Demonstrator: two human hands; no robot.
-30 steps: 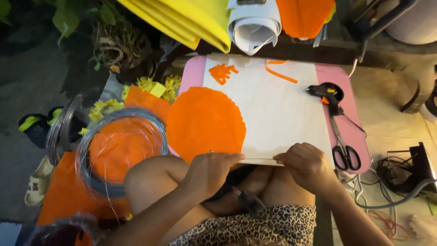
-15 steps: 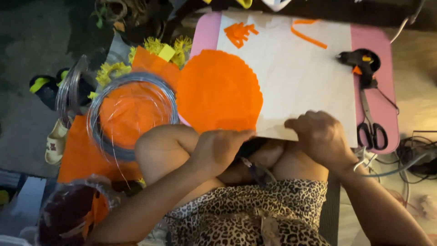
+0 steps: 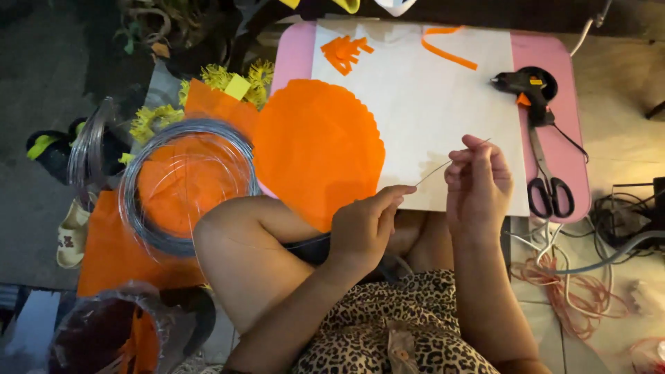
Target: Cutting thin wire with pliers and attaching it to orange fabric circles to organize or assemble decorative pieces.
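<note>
A coil of wire (image 3: 185, 185) lies at the left, within reach. The left hand (image 3: 364, 228) and right hand (image 3: 478, 183) each pinch a thin wire (image 3: 443, 165), fingers together, holding it taut above the white sheet (image 3: 429, 97) on the pink worktop (image 3: 294, 48).

White sheet (image 3: 429, 111): centre bare, open to a hand between the 2 hands (image 3: 364, 228) (image 3: 478, 183) and the far edge. Left edge blocked by orange disc (image 3: 318, 149). Far edge: orange scraps (image 3: 345, 52), strip (image 3: 447, 50). Right of sheet: glue gun (image 3: 523, 86), scissors (image 3: 548, 183). Wire coil (image 3: 187, 183) well left.
</note>
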